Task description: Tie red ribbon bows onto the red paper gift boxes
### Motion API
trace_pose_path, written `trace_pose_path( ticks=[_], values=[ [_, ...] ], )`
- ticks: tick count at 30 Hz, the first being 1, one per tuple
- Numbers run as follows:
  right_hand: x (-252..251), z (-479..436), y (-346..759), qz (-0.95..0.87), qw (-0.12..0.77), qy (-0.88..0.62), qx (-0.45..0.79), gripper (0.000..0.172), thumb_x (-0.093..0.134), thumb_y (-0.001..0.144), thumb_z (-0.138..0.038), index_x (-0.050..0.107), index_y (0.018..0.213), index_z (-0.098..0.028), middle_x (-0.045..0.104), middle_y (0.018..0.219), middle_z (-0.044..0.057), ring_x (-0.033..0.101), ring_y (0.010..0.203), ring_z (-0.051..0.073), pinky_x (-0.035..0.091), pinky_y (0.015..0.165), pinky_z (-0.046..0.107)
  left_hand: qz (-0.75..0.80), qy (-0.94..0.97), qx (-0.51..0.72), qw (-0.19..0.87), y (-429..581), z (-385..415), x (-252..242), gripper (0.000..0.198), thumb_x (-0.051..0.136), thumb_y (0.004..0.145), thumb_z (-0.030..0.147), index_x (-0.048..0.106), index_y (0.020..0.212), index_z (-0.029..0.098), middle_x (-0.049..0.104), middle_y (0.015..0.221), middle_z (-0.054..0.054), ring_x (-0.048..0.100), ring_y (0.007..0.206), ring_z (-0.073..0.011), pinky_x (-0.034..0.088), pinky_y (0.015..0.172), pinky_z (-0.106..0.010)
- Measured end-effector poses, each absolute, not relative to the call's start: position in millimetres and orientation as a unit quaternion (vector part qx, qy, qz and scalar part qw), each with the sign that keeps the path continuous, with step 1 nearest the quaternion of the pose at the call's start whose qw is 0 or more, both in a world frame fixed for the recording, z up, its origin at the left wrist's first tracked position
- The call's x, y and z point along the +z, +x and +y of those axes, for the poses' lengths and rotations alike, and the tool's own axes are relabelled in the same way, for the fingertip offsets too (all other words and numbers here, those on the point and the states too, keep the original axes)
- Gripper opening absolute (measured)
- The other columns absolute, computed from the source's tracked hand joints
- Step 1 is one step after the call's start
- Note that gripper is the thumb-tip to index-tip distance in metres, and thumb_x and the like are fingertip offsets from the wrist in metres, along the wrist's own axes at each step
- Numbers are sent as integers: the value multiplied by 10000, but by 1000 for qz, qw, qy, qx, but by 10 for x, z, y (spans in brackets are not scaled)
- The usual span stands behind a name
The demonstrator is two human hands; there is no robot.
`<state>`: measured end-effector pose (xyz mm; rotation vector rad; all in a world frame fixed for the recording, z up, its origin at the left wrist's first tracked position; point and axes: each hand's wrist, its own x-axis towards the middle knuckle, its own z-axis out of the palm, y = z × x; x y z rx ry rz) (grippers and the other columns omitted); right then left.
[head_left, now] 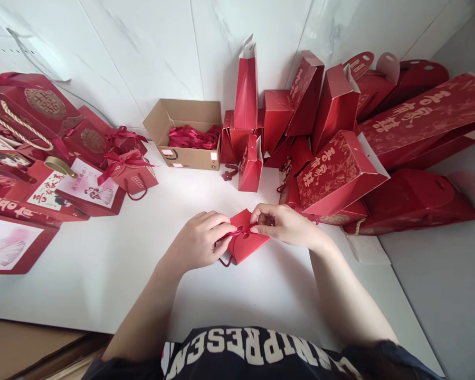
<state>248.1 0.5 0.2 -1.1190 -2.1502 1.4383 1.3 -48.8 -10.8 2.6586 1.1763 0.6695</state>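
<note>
A small red gift box (248,250) with a corded handle lies at the middle of the white table, between my two hands. Across its top runs a dark red ribbon (243,231), looped into what looks like a knot. My left hand (206,237) pinches the ribbon from the left, thumb and fingers together. From the right, my right hand (283,224) pinches the ribbon's other side, with its fingers curled at the box's upper edge. The fingers cover parts of the ribbon and the box.
A cardboard carton (193,157) full of red ribbons stands by the wall. Finished-looking boxes and bags, one small with a bow (136,179), crowd the left. Many red boxes (336,171) are stacked at right. A small open red box (250,171) stands ahead of my hands.
</note>
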Motion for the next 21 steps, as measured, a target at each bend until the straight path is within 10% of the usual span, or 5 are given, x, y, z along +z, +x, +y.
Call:
trace_pose_path(
  ticks=[14, 21],
  values=[
    [-15, -2, 2480, -775, 153, -398, 467, 66, 582, 856, -245, 595, 917, -224, 583, 703, -40, 509, 610, 115, 379, 562, 233, 549, 805, 206, 92, -54, -444, -26, 265, 552, 906, 399, 582, 751, 186, 631, 742, -9, 552, 697, -163, 408, 694, -311],
    [-29, -13, 2460, -780, 153, -401, 454, 75, 580, 852, -235, 582, 927, -230, 597, 708, -46, 522, 617, 113, 383, 573, 230, 594, 738, 100, 305, -166, -391, -94, 414, 562, 841, 577, 663, 686, 207, 658, 787, -16, 586, 710, -181, 398, 613, -278]
  ],
)
